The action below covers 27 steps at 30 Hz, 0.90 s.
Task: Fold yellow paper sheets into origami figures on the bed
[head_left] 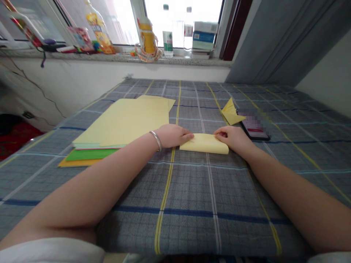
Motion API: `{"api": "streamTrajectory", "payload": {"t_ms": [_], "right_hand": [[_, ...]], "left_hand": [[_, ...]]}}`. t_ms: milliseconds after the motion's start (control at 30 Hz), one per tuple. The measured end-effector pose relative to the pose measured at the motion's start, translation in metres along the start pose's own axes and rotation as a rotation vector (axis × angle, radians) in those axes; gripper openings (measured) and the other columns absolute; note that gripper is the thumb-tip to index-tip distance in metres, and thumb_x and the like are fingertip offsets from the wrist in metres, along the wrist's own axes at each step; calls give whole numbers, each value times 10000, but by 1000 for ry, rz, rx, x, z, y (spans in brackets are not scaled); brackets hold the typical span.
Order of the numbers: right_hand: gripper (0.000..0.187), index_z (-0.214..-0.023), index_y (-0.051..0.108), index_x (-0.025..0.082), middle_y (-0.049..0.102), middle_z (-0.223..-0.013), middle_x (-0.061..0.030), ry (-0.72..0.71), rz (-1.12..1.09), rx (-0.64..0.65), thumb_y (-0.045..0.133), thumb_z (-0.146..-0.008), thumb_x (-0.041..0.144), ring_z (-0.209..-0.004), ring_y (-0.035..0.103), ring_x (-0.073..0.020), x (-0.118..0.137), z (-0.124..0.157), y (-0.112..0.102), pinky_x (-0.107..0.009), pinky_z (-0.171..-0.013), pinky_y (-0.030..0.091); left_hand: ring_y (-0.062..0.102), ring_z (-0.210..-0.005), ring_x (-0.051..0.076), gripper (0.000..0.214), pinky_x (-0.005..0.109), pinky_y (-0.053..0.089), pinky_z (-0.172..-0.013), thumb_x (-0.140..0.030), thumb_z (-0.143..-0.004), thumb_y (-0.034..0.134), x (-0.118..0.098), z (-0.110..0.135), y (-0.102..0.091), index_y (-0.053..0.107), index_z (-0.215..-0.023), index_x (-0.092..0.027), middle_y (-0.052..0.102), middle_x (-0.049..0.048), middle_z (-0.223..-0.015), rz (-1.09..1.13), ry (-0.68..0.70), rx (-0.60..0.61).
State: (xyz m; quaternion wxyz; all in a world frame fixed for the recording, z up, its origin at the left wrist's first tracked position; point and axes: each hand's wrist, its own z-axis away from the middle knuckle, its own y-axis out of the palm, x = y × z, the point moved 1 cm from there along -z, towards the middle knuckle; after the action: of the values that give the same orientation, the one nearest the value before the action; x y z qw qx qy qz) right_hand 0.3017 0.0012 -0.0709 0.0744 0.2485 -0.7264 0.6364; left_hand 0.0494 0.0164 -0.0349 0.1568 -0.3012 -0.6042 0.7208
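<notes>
A folded strip of pale yellow paper (204, 143) lies flat on a grey plaid cover (189, 204), just ahead of the person and between the two hands. The left hand (172, 135) comes in from one end, its closed fingers (188, 137) touching the strip's left end. The right hand (233, 138) sits at the other end, its bent fingers (221, 134) pressed down over the strip's top near the right end. Both hands hold the single strip against the cover. One silver bangle (155, 140) circles the left wrist.

Left of the strip, just beyond the left hand, lies a stack of coloured paper (128, 120): pale yellow sheets on top, with green and orange sheets showing beneath. Right of the strip, well beyond it, sits one folded yellow paper shape (230, 113), touching the edge of one smartphone (255, 128), whose screen is lit and partly blurred out.

Further off, on the granite windowsill (123, 58), stand two clear water bottles (168, 31), one yellow-labelled bottle (98, 29), one yellow-capped container (146, 34) and a stack of boxes (204, 36).
</notes>
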Motion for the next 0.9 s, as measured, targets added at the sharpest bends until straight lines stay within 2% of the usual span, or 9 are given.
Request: {"api": "streamTrajectory", "payload": {"t_ms": [133, 267, 367, 533, 633, 767, 900], "right_hand": [[185, -894, 749, 195, 722, -809, -37, 6, 2, -11, 607, -786, 245, -727, 624, -179, 1, 0, -1, -290, -644, 447], [175, -884, 752, 205, 724, -813, -35, 22, 6, -10, 612, -782, 237, -722, 622, -178, 2, 0, -2, -292, -650, 449], [177, -890, 752, 207, 725, -817, -34, 25, 4, -10, 614, -785, 241, -723, 622, -176, 2, 0, -1, -292, -658, 451], [169, -873, 747, 217, 724, -805, -30, 8, -1, -27, 605, -786, 249, -719, 620, -177, 0, 0, 0, -300, -673, 455], [178, -873, 743, 216, 720, -800, -33, 3, -9, -40, 595, -788, 266, -714, 617, -180, -3, 0, 2, -304, -671, 454], [202, -896, 740, 210, 711, -788, -31, 39, -108, -87, 591, -789, 294, -686, 605, -171, -6, 2, 3, -299, -651, 451], [215, -891, 740, 206, 700, -754, -33, 85, -205, -154, 595, -782, 321, -658, 596, -172, -9, 4, 3, -307, -646, 457]], "left_hand": [[605, -1097, 227, 437, 321, 443, -908, -441, -983, 306, -12, 9, 10, 592, -1266, -268, 628, 36, -1272, -127, 68, -9], [554, -1169, 252, 483, 355, 432, -970, -373, -979, 336, -16, 17, 27, 441, -1394, -149, 520, 130, -1368, -233, 152, -101], [488, -1248, 262, 499, 369, 391, -1035, -365, -987, 314, -15, 19, 35, 406, -1404, -108, 493, 151, -1375, -246, 176, -121], [471, -1264, 249, 464, 383, 361, -1070, -363, -989, 315, -14, 19, 40, 427, -1379, -138, 501, 138, -1360, -208, 184, -167], [451, -1277, 253, 467, 395, 343, -1086, -357, -972, 358, -13, 16, 40, 430, -1370, -125, 490, 145, -1371, -143, 128, -217], [504, -1196, 267, 556, 400, 383, -1042, -372, -886, 522, -4, 10, 33, 441, -1358, -89, 563, 150, -1281, 30, -60, -272], [587, -990, 229, 331, 393, 423, -970, -333, -843, 576, 9, 6, 26, 641, -1114, -154, 671, 76, -1000, 123, -152, -321]]}}
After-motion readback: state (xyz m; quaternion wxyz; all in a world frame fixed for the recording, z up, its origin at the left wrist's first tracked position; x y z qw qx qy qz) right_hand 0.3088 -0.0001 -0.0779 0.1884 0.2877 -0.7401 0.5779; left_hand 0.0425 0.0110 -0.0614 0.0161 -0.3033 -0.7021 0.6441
